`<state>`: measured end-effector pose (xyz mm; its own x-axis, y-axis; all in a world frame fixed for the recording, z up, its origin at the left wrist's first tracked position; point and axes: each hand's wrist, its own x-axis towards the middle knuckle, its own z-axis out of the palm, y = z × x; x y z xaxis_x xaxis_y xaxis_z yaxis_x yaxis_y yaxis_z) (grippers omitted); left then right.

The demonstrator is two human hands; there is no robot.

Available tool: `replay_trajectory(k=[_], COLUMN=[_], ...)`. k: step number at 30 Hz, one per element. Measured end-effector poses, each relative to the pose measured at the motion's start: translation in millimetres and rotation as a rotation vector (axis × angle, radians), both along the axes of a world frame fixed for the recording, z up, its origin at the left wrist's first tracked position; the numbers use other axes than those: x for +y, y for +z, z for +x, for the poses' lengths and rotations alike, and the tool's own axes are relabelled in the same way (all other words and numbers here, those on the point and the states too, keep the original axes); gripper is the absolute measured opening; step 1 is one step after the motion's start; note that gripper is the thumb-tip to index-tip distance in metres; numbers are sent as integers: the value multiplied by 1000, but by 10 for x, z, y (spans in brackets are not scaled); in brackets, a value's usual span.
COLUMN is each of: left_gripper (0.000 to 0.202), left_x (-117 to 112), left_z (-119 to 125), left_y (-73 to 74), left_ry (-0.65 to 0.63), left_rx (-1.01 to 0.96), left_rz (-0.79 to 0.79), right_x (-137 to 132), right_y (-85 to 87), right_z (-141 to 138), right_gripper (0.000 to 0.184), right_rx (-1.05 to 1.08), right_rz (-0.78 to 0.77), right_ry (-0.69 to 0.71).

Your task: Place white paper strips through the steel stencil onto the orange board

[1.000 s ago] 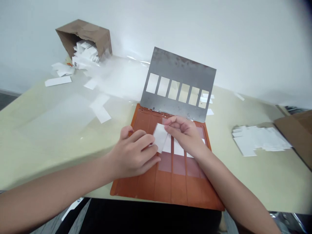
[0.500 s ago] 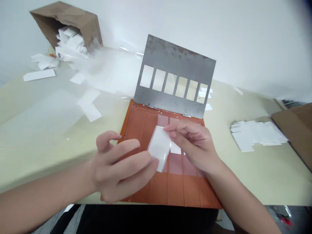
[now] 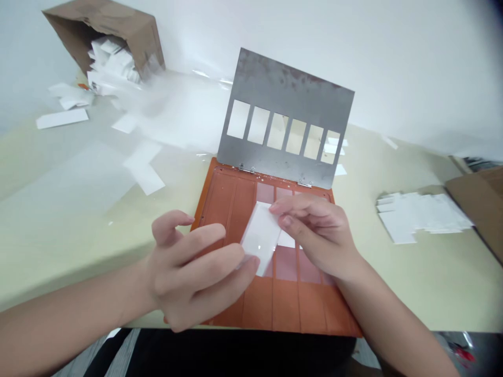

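Above the orange board, a white card (image 3: 261,238) with a shiny clear film over it is held tilted. My right hand (image 3: 322,230) pinches its upper right corner between thumb and forefinger. At its lower left edge, my left hand (image 3: 200,269) grips it with thumb and finger, while the other fingers curl loosely away. The orange grooved board (image 3: 257,303) lies below, with pinkish strips (image 3: 286,263) across it and another white card (image 3: 286,240) partly hidden behind my right hand. A grey metal plate (image 3: 291,78) with a row of rectangular cutouts stands raised on hinges at the board's far edge.
An open cardboard box (image 3: 143,39) at the back left spills white cards (image 3: 113,60). Clear plastic film (image 3: 176,112) and loose cards (image 3: 145,175) spread over the left of the table (image 3: 66,220). At the right lies a card pile (image 3: 424,214) beside another cardboard box (image 3: 481,199).
The view has shifted slightly, so the board and plate appear a little further right. Both hands keep the white card in nearly the same position, its tilt barely different.
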<state>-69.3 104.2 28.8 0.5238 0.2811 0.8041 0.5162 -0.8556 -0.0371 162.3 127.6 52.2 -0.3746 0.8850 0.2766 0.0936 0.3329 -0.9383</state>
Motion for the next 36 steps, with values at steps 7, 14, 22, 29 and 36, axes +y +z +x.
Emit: replay_trajectory(k=[7,14,22,29,36], left_gripper=[17,18,14,16,22], left_x=[-4,10,1,-29,-49], left_z=[-11,27,42,36,76], left_y=[28,-3,5,-6,-4], left_ry=[18,12,23,94,149], left_rx=[29,-31,-76,-82,-151], left_rz=[29,64,73,68,37], right_x=[2,8,6,8,20], right_y=[-2,-2,-24,-47,-53], right_z=[-4,-5,8,40,59], right_gripper=[15,16,17,13,13], right_rx=[-14,7,-5,-35,-48], right_rz=[-5,-1,14,8,40], right_ry=[-23,-18,-25,-41,-64])
